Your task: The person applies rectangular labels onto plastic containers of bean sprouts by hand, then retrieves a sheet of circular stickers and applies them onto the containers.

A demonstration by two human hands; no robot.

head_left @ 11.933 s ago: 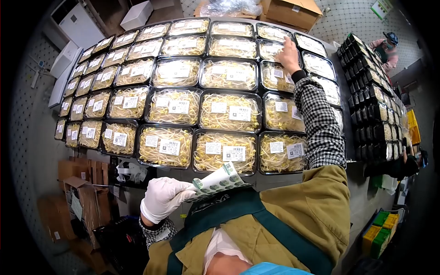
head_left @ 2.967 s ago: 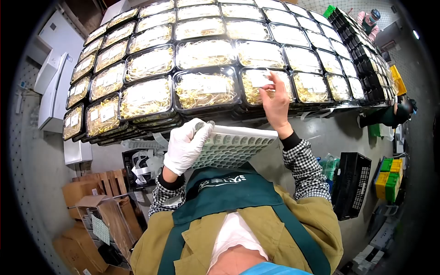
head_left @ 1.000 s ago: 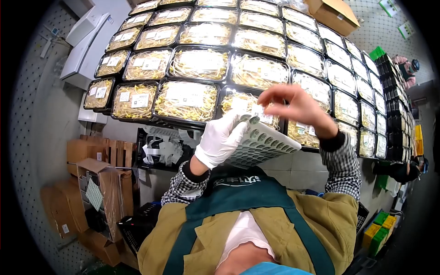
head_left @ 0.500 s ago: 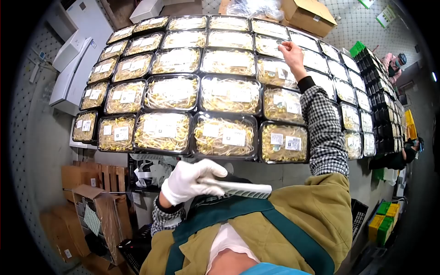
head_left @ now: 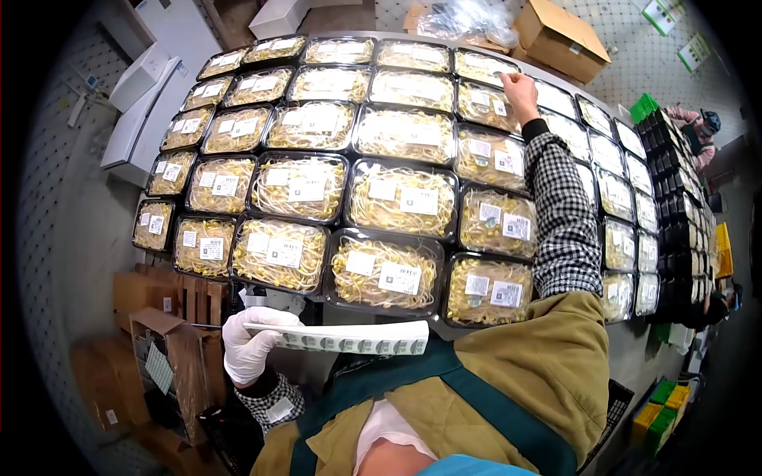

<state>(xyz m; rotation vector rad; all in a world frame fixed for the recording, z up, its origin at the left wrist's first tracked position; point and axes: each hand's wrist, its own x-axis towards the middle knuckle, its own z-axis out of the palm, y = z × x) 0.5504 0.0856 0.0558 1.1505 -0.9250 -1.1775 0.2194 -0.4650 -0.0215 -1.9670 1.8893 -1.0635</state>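
Note:
My left hand (head_left: 252,343), in a white glove, grips one end of a folded strip of stickers (head_left: 357,339), printed with a row of dark round labels. It is in front of my chest, below the near row of trays. My bare right hand (head_left: 521,94) reaches far over the table, thumb and fingers pinched at the lid of a bean sprout tray (head_left: 482,65) in the back row. A small dark round sticker (head_left: 498,74) shows at the fingertips. A nearer bean sprout tray (head_left: 498,220) in that column carries a round green sticker beside white labels.
Black trays of sprouts under clear film stand in rows across the table. Stacked black trays (head_left: 675,182) rise at the right, with co-workers (head_left: 702,131) beyond. Cardboard boxes (head_left: 563,40) lie behind the table, and more cartons (head_left: 163,373) stand at lower left.
My right hand has moved onto a back-row tray. My left hand has shifted left, turning the sticker strip so its printed face shows. The view has tilted, with the trays lower in frame.

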